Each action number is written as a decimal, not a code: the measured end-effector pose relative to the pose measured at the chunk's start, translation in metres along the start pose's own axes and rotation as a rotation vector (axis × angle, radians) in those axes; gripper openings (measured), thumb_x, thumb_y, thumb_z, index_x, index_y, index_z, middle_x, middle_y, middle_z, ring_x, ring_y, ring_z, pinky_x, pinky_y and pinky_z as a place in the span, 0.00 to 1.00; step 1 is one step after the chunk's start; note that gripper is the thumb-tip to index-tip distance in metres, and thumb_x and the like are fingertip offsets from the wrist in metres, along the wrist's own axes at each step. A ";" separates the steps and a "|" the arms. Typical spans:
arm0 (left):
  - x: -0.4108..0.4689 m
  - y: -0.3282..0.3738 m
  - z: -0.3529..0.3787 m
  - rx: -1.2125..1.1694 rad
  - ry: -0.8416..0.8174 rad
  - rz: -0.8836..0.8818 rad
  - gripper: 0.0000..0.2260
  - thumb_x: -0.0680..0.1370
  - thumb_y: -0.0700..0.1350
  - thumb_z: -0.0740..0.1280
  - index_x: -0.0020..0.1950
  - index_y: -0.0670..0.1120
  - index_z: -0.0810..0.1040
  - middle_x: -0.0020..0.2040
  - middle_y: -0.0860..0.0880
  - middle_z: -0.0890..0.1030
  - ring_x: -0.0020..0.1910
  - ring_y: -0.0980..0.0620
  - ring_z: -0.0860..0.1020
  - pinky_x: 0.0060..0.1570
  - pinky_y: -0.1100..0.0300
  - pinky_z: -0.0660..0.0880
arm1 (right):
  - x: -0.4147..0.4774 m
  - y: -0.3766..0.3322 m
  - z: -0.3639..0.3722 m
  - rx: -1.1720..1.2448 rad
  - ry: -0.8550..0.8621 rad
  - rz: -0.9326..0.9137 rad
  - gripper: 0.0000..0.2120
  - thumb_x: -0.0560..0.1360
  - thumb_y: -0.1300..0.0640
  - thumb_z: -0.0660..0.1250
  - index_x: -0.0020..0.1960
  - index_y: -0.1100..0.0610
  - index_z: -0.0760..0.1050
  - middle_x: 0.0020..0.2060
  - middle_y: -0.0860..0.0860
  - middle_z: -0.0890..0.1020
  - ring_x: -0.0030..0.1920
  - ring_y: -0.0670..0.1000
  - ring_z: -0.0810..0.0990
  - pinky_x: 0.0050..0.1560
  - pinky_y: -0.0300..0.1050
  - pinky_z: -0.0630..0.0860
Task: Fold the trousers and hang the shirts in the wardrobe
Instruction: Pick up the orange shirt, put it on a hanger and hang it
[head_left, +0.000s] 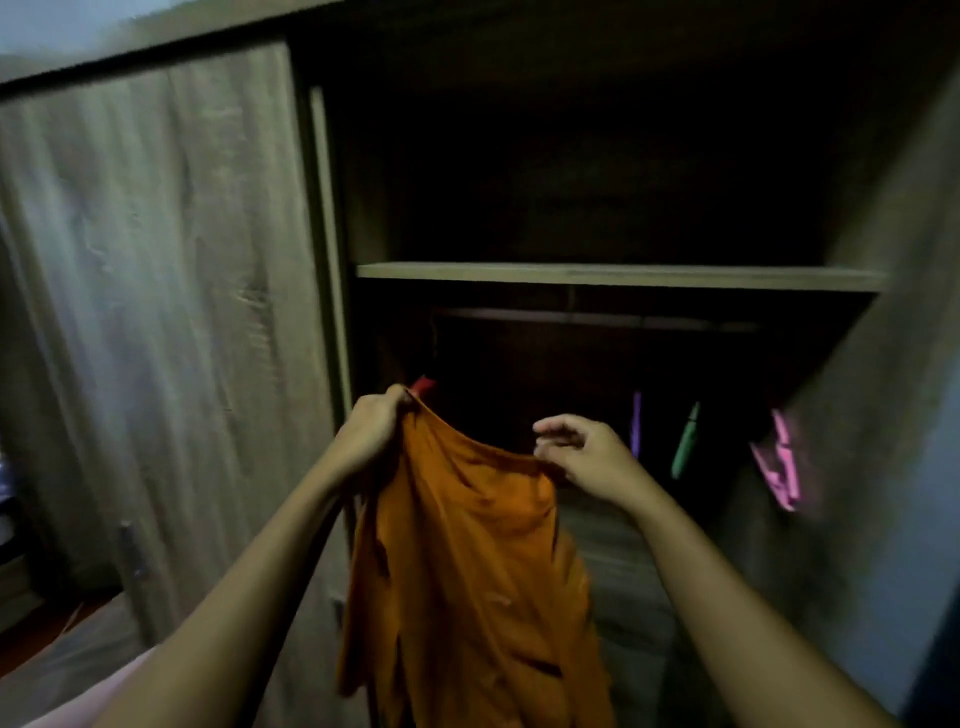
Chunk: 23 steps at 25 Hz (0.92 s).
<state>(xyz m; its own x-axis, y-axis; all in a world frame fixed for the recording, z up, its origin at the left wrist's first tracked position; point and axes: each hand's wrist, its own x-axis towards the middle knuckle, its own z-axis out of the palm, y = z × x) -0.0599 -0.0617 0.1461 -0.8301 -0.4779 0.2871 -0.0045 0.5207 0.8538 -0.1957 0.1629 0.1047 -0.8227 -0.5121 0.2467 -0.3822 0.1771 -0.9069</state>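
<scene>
Dimly, left hand (371, 431) and right hand (584, 460) grasp the orange shirt (467, 561); a red thing (423, 385) behind is mostly hidden.

Single view, head-worn, wide-angle. Facing forward and slightly down, straight into open wardrobe (332, 208). Very near: forearms rise from bottom edge, left hand (371, 431) and right hand (587, 457) at mid-frame, shirt (467, 571) hanging between them, low centre. Shelf (618, 275) crosses frame just above middle; rail (597, 318) below it, farther in. Door (156, 286) fills left side, near. Side panel (893, 312) cuts off right. Straight edges bow outward at borders. Far interior dark, picture soft.
</scene>
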 end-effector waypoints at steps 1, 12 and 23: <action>0.009 0.012 0.013 0.041 -0.025 0.053 0.16 0.84 0.45 0.53 0.50 0.40 0.79 0.43 0.42 0.78 0.43 0.46 0.77 0.44 0.54 0.71 | 0.001 0.004 -0.010 0.009 0.105 -0.015 0.05 0.74 0.60 0.72 0.48 0.52 0.81 0.44 0.52 0.84 0.43 0.47 0.81 0.38 0.33 0.74; 0.055 0.062 0.075 0.029 -0.059 0.006 0.14 0.78 0.49 0.65 0.35 0.43 0.75 0.32 0.42 0.72 0.32 0.46 0.71 0.32 0.58 0.64 | 0.056 0.043 -0.059 -0.369 0.534 0.278 0.28 0.73 0.51 0.73 0.68 0.61 0.70 0.65 0.59 0.73 0.62 0.60 0.76 0.58 0.50 0.75; 0.038 0.037 0.033 0.201 0.119 0.215 0.14 0.80 0.49 0.66 0.39 0.43 0.80 0.32 0.49 0.76 0.29 0.54 0.74 0.25 0.68 0.68 | 0.059 0.041 -0.026 -0.090 0.580 0.095 0.20 0.75 0.50 0.70 0.30 0.60 0.71 0.26 0.54 0.74 0.31 0.53 0.74 0.35 0.44 0.69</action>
<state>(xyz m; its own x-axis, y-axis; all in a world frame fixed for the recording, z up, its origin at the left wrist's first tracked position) -0.1101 -0.0372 0.1742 -0.7532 -0.4148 0.5106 0.0440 0.7426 0.6683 -0.2711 0.1616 0.0908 -0.9411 0.0479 0.3348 -0.3086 0.2835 -0.9080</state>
